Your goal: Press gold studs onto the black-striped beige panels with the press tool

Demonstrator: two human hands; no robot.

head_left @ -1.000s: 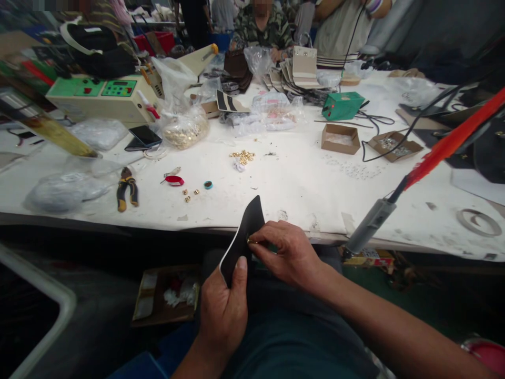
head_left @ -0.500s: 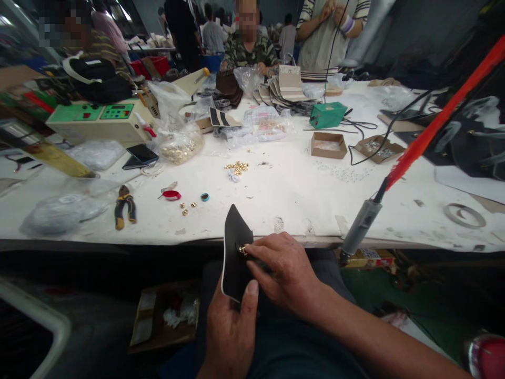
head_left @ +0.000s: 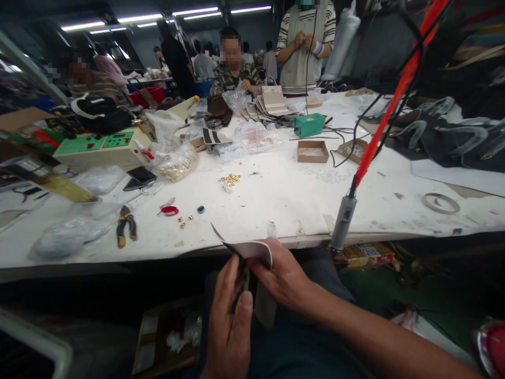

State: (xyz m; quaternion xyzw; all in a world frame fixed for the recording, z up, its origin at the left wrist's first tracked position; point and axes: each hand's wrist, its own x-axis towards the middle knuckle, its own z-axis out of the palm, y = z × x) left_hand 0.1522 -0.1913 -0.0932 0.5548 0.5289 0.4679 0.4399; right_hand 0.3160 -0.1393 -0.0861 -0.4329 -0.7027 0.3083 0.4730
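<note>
A thin leather-like panel [head_left: 258, 249], black on one face and pale grey on the other, is held over my lap just below the table edge. It is bent, its pale underside turned up. My right hand [head_left: 284, 275] grips its right side, with the fingertips hidden behind the fold. My left hand [head_left: 229, 321] is wrapped round the lower left part, thumb on the near side. Whatever fitting sits on the black face is hidden now. On the table ahead lie a few gold fittings [head_left: 182, 225], a larger gold pile [head_left: 232, 179] and a small blue-rimmed round tin [head_left: 201, 209].
Pliers [head_left: 126, 226] and a red object [head_left: 170, 210] lie at left, near a control box [head_left: 104, 150]. A grey tool [head_left: 343, 223] hangs on a red cord at right. Cardboard trays [head_left: 312, 151] and a tape roll [head_left: 441, 202] lie beyond. Co-workers are across the table.
The panel has turned from showing its black face with a gold fitting to a bent position with the pale side up. My right hand moved from the fitting to the panel's edge. The view tilted up.
</note>
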